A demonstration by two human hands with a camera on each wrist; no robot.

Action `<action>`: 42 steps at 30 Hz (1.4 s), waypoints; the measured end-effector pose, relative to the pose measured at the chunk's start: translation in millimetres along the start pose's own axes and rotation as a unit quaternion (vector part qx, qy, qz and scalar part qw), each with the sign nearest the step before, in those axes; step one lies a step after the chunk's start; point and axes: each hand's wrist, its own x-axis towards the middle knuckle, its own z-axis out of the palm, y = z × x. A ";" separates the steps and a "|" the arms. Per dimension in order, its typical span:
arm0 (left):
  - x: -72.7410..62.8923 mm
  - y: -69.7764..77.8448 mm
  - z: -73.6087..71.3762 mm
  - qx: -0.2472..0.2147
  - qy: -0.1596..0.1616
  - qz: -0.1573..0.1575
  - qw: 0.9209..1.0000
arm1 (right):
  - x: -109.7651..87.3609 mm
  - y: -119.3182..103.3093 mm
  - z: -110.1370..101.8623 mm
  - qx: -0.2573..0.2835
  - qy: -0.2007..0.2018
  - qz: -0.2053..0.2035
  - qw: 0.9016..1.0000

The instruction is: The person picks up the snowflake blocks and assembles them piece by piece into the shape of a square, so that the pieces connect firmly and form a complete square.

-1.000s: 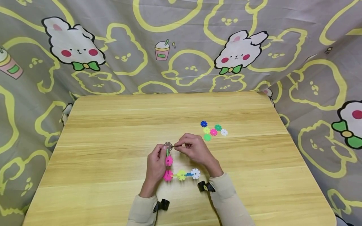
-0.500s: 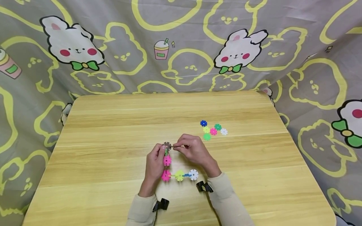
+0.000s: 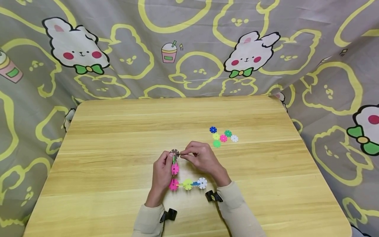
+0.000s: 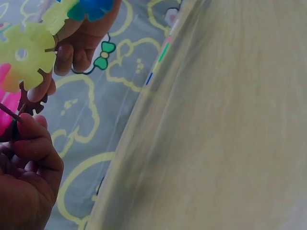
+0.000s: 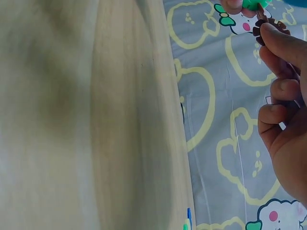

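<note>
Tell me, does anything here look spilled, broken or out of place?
Nothing stands out. The loose discs lie close together on the table, and the chain in the left hand shows no obvious break, though that hand's fingers hide a bit of it. The light green disc is too washed out to judge.

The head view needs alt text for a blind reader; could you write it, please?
A person's left hand holds an L-shaped chain of notched discs; the right hand pinches a dark disc at its far end. Six loose discs lie beyond on the table.
</note>
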 end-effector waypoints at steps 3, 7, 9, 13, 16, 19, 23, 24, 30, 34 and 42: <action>-2.9 12.3 -1.6 -0.001 -0.001 -0.002 1.000 | -0.4 0.5 -0.5 0.005 -0.005 0.007 1.000; -8.3 31.9 -4.4 0.003 -0.004 0.004 1.000 | -1.2 1.8 -1.8 0.005 -0.008 0.014 1.000; -9.8 36.1 -5.0 0.003 -0.005 0.006 1.000 | -1.7 3.3 -2.4 0.004 -0.009 0.018 1.000; -10.6 37.4 -5.6 0.000 -0.009 0.004 1.000 | -2.5 5.9 -3.7 0.006 -0.008 0.019 1.000; -10.6 36.8 -6.1 -0.003 -0.014 0.001 1.000 | -3.1 7.1 -5.2 0.006 -0.009 0.020 1.000; -10.6 36.4 -6.0 -0.004 -0.014 0.001 1.000 | -3.7 8.2 -8.1 0.004 -0.012 0.030 0.999; -10.4 36.6 -5.3 -0.004 -0.008 0.002 1.000 | -4.8 11.7 -13.8 -0.002 -0.012 0.054 0.998; -10.4 36.7 -5.0 -0.004 -0.006 0.003 1.000 | -5.2 13.1 -15.3 -0.006 -0.012 0.062 0.998; -10.0 36.0 -3.7 -0.005 0.005 0.009 1.000 | -7.1 25.0 -23.1 -0.055 -0.014 0.134 0.989; -10.2 35.9 -3.9 -0.005 0.009 0.010 1.000 | -8.5 32.1 -27.3 -0.073 -0.003 0.193 0.978; -8.7 32.6 -4.2 0.003 0.014 0.002 1.000 | -11.1 41.2 -36.7 -0.075 0.019 0.227 0.971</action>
